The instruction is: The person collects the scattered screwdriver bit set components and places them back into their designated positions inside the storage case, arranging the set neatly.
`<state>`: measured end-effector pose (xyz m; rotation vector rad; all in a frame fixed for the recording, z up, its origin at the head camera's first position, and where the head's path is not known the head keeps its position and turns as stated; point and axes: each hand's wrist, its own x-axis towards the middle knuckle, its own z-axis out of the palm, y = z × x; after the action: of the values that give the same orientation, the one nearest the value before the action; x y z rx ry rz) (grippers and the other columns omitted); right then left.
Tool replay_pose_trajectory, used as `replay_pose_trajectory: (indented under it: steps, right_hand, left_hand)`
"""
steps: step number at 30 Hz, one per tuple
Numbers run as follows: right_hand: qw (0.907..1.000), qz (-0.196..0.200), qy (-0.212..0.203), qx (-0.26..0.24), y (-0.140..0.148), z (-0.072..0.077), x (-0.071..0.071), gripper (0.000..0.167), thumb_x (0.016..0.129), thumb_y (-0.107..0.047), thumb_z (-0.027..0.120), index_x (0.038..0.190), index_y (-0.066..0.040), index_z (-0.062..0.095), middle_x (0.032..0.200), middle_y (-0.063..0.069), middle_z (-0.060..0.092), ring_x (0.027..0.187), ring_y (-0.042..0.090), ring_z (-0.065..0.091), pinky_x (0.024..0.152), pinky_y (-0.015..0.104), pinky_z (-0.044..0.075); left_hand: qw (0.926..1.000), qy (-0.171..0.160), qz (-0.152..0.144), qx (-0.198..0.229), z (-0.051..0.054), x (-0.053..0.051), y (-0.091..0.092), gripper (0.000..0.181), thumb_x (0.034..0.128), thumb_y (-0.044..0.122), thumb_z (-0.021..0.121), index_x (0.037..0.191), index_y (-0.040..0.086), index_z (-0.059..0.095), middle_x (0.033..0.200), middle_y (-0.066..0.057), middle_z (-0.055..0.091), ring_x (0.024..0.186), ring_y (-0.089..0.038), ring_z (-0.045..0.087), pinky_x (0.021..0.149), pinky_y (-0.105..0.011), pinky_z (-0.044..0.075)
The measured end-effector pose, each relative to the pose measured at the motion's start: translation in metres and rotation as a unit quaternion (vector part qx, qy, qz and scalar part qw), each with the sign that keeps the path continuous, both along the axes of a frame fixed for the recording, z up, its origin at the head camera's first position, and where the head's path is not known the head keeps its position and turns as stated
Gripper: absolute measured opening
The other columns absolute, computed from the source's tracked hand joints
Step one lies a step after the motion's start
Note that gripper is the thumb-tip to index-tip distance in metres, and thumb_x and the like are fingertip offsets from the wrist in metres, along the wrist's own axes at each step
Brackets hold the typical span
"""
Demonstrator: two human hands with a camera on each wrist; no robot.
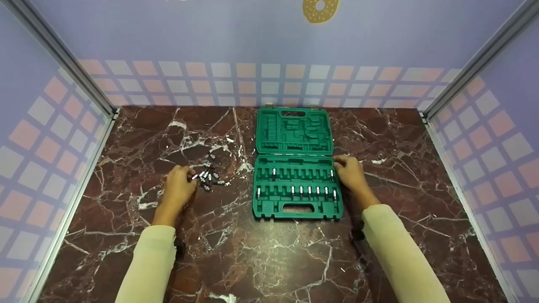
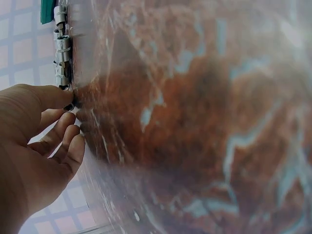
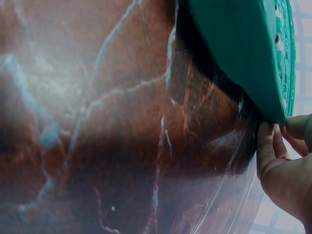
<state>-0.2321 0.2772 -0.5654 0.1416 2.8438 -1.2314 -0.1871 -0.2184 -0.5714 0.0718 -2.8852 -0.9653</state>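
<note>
While L hand [image 1: 179, 185] curls its fingers at piled sockets [image 1: 207, 176], prob. pinching one (poor view), R hand [image 1: 351, 174] grips the green case [image 1: 299, 163] at its R edge, betw. thumb & fingers. Case lies open, w/ some slots filled; patterned wall [image 1: 210, 42] is behind.

Left arm [image 1: 147, 265] and right arm [image 1: 402, 252] are pointing forward, well apart. Left hand [image 1: 177, 185] is holding its fingers [image 2: 72, 152] bent, thumb [image 2: 51, 96] sitting near the fingertips; grip isn't showing clearly. Right hand [image 1: 351, 174] is pinching, its thumb opposing bent fingers.
</note>
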Motion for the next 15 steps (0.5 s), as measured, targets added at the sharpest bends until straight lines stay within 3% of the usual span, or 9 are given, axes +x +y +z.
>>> replay_pose_trajectory:
  steps: [7,15]
  right_hand:
    - [1.0000,0.000,-0.001,-0.003,-0.0005,0.0000,0.0006,0.031,0.103,-0.008,0.058,0.130,0.004,0.068,0.132,0.025,0.067,0.126,0.040,0.062,0.107,0.054,0.049]
    - [1.0000,0.004,-0.002,0.002,0.0009,-0.0012,0.0015,0.031,0.105,-0.008,0.056,0.131,0.002,0.068,0.130,0.026,0.068,0.121,0.041,0.064,0.103,0.055,0.051]
  left_hand:
    - [0.9992,0.006,0.030,0.025,-0.0019,0.0001,0.0002,0.015,0.0867,-0.003,0.066,0.100,-0.008,0.071,0.093,-0.023,0.062,0.091,-0.041,0.062,0.085,-0.053,0.052]
    - [0.9971,0.006,0.060,0.047,0.0025,-0.0004,-0.0011,0.019,0.0855,0.004,0.064,0.100,-0.005,0.072,0.094,-0.021,0.063,0.092,-0.040,0.062,0.089,-0.052,0.050]
